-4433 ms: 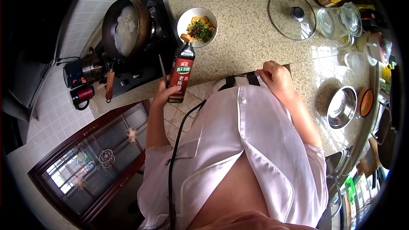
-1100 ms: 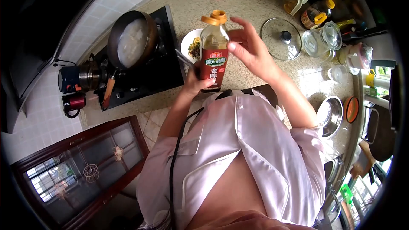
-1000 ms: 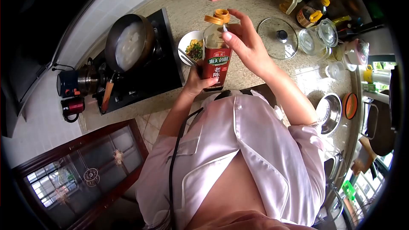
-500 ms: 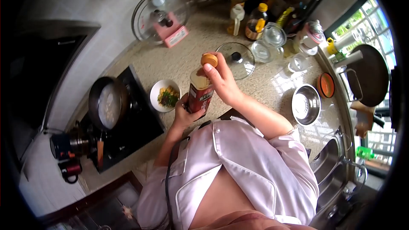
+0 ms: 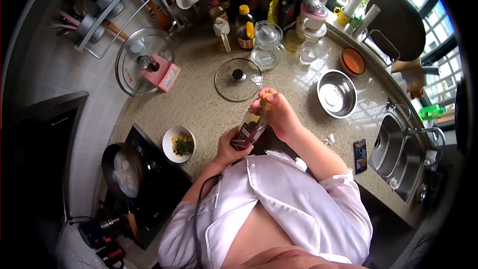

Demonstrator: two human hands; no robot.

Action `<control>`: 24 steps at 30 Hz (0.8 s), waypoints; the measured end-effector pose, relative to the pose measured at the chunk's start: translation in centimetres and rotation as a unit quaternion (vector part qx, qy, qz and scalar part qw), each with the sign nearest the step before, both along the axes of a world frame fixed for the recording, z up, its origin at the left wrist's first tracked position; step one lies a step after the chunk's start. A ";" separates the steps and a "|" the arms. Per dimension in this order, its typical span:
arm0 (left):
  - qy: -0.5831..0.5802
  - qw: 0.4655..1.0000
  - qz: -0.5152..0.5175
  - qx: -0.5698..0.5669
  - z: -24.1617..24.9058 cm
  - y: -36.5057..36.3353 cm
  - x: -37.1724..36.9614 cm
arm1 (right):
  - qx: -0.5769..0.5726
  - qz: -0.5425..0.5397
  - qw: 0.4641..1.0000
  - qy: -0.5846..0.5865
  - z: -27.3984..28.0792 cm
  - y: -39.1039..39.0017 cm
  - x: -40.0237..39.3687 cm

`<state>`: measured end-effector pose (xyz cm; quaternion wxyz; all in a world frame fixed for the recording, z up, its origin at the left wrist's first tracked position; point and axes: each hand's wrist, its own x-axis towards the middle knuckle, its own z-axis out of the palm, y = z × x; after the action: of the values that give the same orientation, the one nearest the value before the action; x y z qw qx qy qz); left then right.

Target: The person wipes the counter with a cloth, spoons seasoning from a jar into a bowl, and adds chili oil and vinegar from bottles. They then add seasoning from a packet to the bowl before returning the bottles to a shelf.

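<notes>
A glass sauce bottle (image 5: 249, 128) with a dark red label is held in front of my chest, tilted with its neck up and to the right. My left hand (image 5: 230, 148) is wrapped around its lower body. At the neck, the fingers of my right hand (image 5: 283, 114) are closed around the orange-yellow cap (image 5: 269, 98). Whether the cap is loose cannot be seen. To the left of the bottle, a white bowl (image 5: 168, 145) on the counter contains yellowish bits and chopped greens. A glass lid (image 5: 226, 87) with a black knob lies just beyond my hands.
At left, a pan (image 5: 110, 173) with pale food in whitish liquid sits on the black stove (image 5: 159, 197). A steel bowl (image 5: 323, 100), an orange dish (image 5: 352, 62) and a phone (image 5: 360, 156) are on the right, near the sink (image 5: 387, 137). Several bottles (image 5: 245, 27) stand behind.
My view has shifted, bringing the utensil rack and phone into sight. The bottle has turned, so its neck leans more to the right. Both hands keep their hold on bottle and cap.
</notes>
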<state>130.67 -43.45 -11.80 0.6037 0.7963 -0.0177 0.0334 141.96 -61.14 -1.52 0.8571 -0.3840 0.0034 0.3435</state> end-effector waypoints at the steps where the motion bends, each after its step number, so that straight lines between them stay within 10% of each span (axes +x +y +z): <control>1: 0.000 1.000 -0.013 0.000 -0.3 -0.3 0.3 | 0.000 -0.013 1.000 0.000 -0.5 -1.0 -0.4; 5: 0.000 0.995 -0.092 -0.025 -0.8 -2.0 1.2 | 0.028 -0.093 0.995 -0.013 -3.5 -5.1 -2.3; 9: -0.018 0.994 -0.105 0.014 -0.7 -3.9 1.9 | -0.294 -0.313 0.898 -0.094 -8.2 -11.8 -4.5; 17: 0.008 0.996 -0.091 -0.021 0.7 -4.4 3.1 | -0.857 -0.354 0.374 0.014 -18.7 -31.2 -10.0; 24: 0.014 0.997 -0.057 -0.056 1.6 -6.2 5.9 | -0.863 -0.304 0.383 0.127 -22.6 -35.7 -9.2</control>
<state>136.61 -49.66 -10.19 0.6484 0.7594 -0.0529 -0.0111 132.71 -96.83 -24.13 0.1007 -0.8419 0.5236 -0.0833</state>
